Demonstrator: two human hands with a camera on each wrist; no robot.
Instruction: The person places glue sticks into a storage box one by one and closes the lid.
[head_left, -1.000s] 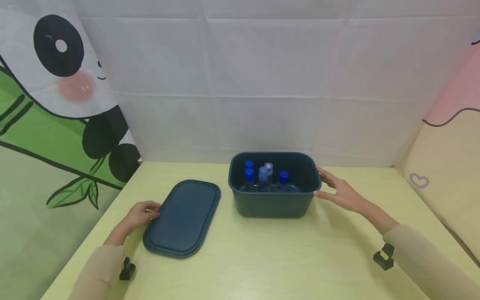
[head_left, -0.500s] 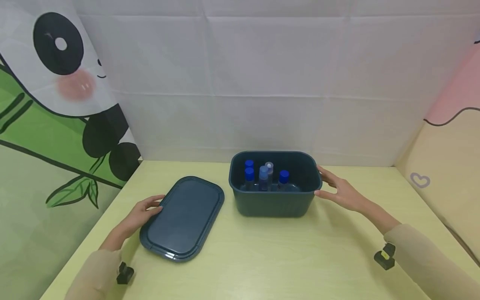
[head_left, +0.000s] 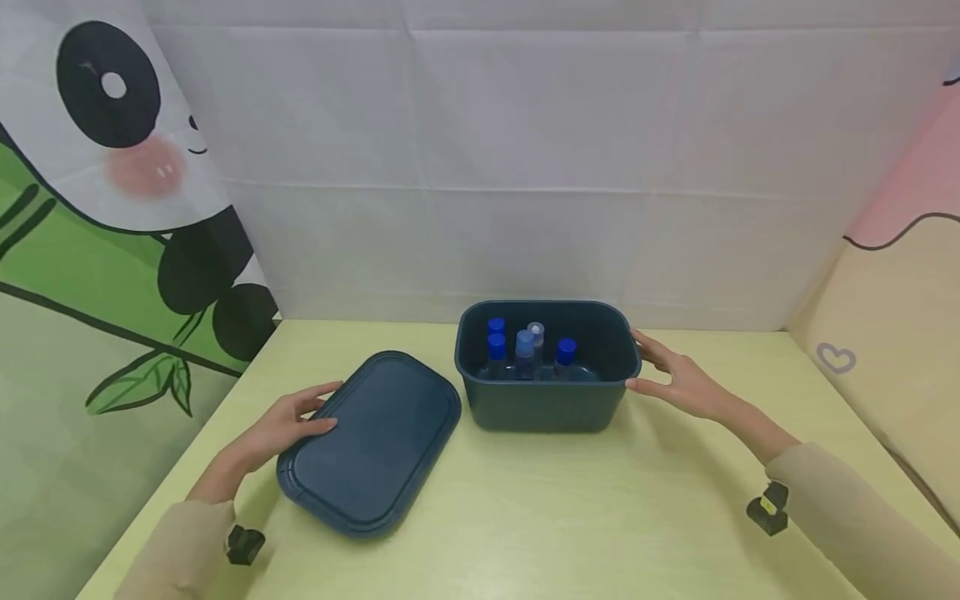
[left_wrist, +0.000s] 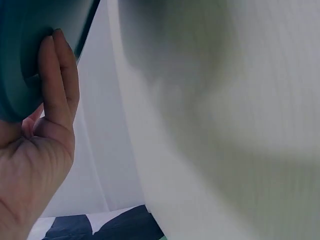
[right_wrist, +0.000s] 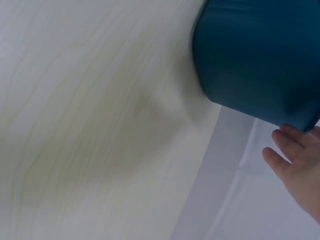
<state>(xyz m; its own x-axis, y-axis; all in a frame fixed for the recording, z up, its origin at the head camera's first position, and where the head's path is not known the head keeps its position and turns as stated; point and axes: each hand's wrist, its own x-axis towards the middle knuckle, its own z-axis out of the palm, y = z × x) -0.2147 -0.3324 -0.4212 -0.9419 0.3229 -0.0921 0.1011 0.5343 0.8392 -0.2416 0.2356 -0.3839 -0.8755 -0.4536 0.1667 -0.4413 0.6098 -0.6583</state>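
the left grip [left_wrist: 52, 137] holds the lid [left_wrist: 15, 45], two fingers [left_wrist: 52, 80] against it; a shadow [left_wrist: 182, 120] crosses the tabletop [left_wrist: 270, 90] beside white cloth [left_wrist: 107, 145].

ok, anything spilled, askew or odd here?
No spill or damage visible. One odd one out: inside the bin, a clear-topped bottle among blue-capped ones; too small to tell whether its cap is missing. The lid slants relative to the bin, but the left hand holds it.

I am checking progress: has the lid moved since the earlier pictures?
Yes, the lid has moved rightward, closer to the bin, in the head view.
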